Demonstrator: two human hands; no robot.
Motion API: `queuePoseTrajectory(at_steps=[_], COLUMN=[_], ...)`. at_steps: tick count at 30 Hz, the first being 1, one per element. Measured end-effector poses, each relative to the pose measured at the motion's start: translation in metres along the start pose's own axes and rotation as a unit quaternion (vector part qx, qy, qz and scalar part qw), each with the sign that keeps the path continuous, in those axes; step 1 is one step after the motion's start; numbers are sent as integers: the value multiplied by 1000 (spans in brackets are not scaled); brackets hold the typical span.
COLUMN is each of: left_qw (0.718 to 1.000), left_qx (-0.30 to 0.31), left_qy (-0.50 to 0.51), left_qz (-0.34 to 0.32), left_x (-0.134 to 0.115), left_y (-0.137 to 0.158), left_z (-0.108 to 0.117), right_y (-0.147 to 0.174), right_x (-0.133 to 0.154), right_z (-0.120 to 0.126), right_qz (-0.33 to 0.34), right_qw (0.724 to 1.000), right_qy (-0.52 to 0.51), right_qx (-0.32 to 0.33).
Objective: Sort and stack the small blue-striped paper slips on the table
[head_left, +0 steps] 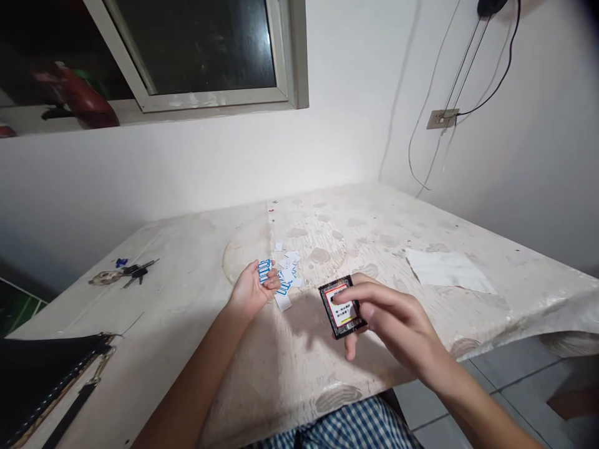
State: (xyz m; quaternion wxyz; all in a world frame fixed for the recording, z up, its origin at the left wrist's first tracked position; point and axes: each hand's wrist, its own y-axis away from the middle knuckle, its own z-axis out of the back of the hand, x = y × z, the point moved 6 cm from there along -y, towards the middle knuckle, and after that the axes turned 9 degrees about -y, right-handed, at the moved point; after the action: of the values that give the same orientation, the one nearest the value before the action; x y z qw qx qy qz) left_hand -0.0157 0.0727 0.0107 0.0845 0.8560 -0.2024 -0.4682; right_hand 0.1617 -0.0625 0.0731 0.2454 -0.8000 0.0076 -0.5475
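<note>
The off-white, glossy-covered table is mottled with oval grey patches. Midway between the side edges, some small white paper scraps are marked in blue. A small rectangular black-edged card is framed in red around white. Along the near edge, soft cloth is checked in blue and white.

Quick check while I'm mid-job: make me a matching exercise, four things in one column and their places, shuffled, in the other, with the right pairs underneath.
Things
1. black-edged card
2. loose paper scraps
3. keys
4. white sheet

Places
A. on the table, toward its left side
B. on the table, just to the right of the left hand
C. on the table, toward its right side, beyond the right hand
D. in the right hand's fingers

Right pairs: 1-D, 2-B, 3-A, 4-C
</note>
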Motion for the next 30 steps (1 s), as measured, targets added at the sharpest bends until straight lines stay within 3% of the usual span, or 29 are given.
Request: queuePoseTrajectory(at_steps=[7, 9, 11, 13, 15, 17, 19, 21, 22, 24, 26, 27, 30], left_qw=[1000, 1000, 1000, 1000, 1000, 1000, 1000, 1000, 999, 998, 998, 998, 998], left_qx=[12, 15, 13, 9, 8, 10, 6, -3, -8, -17, -22, -22, -21], left_qy=[-6, -3, 2, 4, 3, 2, 7, 19, 28, 42, 48, 47, 45], left_qz=[-1, -2, -1, 1, 3, 3, -4, -18, -26, -38, -41, -40, -35], left_x=[0, 0, -1, -1, -2, -4, -8, -14, -17, -22, -24, -24, -23], left_y=[-2, -3, -3, -3, -2, 0, 2, 3, 4, 4, 3, 3, 0], left_z=[0, 2, 4, 5, 4, 3, 3, 5, 7, 10, 13, 14, 17], right_y=[3, 1, -2, -2, 2, 1, 0, -8, -17, -43, -75, -89, -122], right_x=[8, 5, -5, -18, -28, -34, -34, -29, -28, -34, -54, -66, -99], right_z=[-21, -9, 22, 68, 112, 133, 139, 128, 117, 83, 40, 21, -5], right_qz=[7, -6, -53, -122, -168, -174, -164, -139, -120, -69, -11, 9, 6], right_qw=[997, 992, 976, 937, 881, 830, 763, 705, 693, 719, 766, 771, 745], right_qy=[76, 119, 185, 276, 376, 494, 602, 675, 693, 687, 636, 615, 615], right_qx=[-26, -50, -100, -176, -234, -192, -170, -167, -156, -78, 87, 166, 258])
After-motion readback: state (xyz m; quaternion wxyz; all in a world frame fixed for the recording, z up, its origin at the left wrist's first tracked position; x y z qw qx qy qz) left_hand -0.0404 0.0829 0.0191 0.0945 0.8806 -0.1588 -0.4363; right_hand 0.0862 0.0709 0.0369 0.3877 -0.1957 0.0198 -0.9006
